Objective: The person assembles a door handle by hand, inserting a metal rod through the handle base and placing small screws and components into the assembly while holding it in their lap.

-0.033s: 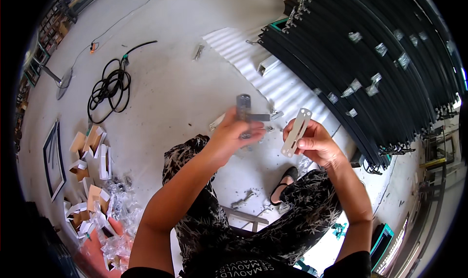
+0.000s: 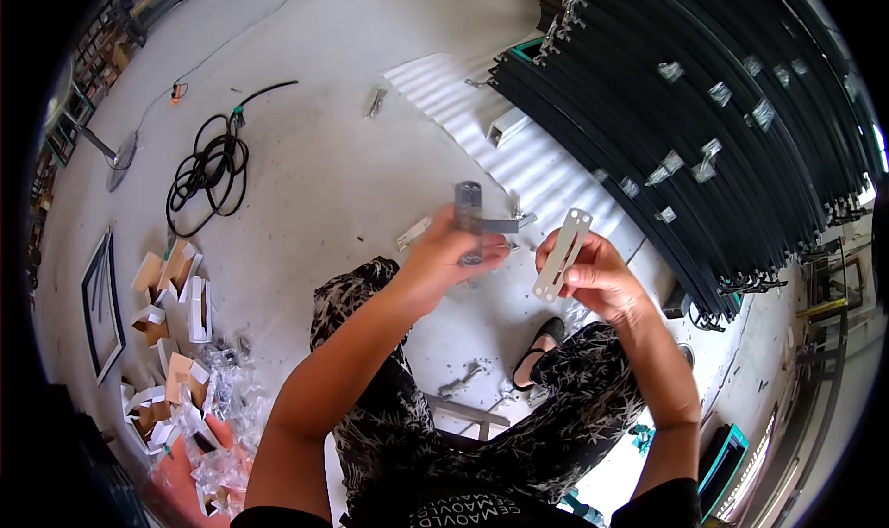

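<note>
My left hand [image 2: 449, 255] is closed around a dark grey metal piece [image 2: 469, 199] with a rounded upright body and a flat tab that sticks out toward the right. Motion blurs this piece, so its exact kind is unclear. On the other side, my right hand [image 2: 597, 273] pinches a pale flat metal plate [image 2: 559, 259] between thumb and fingers. The plate has a long slot down its middle and small round holes at both ends; it is held upright and slightly tilted. A short gap separates the two pieces.
Black frame bars [image 2: 630, 102] are stacked at the right on white corrugated sheet [image 2: 444, 79]. A black cable coil [image 2: 218, 162] lies at far left. Nearer left are opened small boxes [image 2: 181, 375] and clear plastic wrappers [image 2: 227, 389]. Metal bits [image 2: 463, 377] lie between my feet.
The grey metal piece in my left hand has shifted slightly right. The slotted plate in my right hand has dropped a little.
</note>
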The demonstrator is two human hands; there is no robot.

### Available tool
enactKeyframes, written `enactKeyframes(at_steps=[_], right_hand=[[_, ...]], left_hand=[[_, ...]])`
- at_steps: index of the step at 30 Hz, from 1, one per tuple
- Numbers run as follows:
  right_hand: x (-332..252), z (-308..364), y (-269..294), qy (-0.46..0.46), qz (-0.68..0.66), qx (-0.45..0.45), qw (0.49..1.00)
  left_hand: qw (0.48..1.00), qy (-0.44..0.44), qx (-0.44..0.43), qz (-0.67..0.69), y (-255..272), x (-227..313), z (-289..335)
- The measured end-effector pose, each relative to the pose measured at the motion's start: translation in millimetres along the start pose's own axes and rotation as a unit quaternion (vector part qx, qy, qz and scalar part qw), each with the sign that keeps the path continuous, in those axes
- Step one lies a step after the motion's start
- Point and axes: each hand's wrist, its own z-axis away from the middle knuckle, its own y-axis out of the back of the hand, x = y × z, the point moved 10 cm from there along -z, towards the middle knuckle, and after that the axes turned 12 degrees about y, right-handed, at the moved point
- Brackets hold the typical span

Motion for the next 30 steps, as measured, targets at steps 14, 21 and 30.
enactKeyframes(at_steps=[14,21,30], right_hand=[[-21,-1,32,0.123,0.196,0.169,0.958],[-38,1,38,0.146,0.204,0.141,0.958],[-47,16,39,0.163,0.229,0.119,0.952]], left_hand=[[0.996,0.027,-0.046,-0.072,-63,-5,-31],[0.989,0.058,-0.133,-0.024,-85,-23,-46],[0.985,0.105,-0.133,-0.025,-96,-39,-48]])
